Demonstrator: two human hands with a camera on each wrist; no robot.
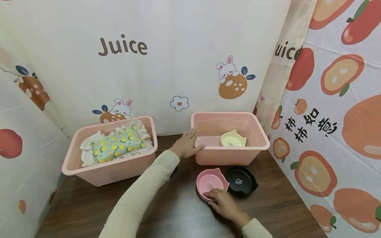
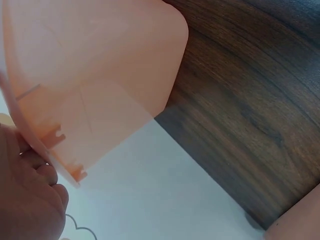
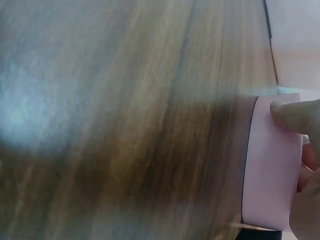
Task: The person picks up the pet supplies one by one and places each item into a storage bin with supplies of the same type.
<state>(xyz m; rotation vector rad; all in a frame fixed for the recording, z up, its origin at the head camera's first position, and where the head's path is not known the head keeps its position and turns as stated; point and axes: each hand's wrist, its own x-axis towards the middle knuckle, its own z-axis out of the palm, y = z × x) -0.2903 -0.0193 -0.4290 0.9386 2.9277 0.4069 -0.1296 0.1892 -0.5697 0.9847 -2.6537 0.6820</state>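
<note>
My right hand (image 1: 224,205) pinches the near wall of a pink cat-eared pet bowl (image 1: 209,180), with the thumb outside and the fingers inside. In the right wrist view, the thumb presses the bowl's smooth outer wall (image 3: 270,165). My left hand (image 1: 186,143) grips the left rim of the right-hand pink plastic bin (image 1: 226,153). The left wrist view shows curled fingers (image 2: 47,175) against that rim. Inside this bin is a pale yellow cat-eared bowl (image 1: 233,138), partly hidden by the front wall. A black pet bowl (image 1: 241,181) with a paw print sits beside the pink one.
Another pink bin (image 1: 116,173) stands at the left, holding a frilled cushion (image 1: 119,143) with a lemon print. Both bins stand on a dark wooden table (image 1: 178,211). Printed curtains (image 1: 178,66) hang behind and at both sides. A small dark object (image 1: 173,172) is mostly hidden by my left forearm.
</note>
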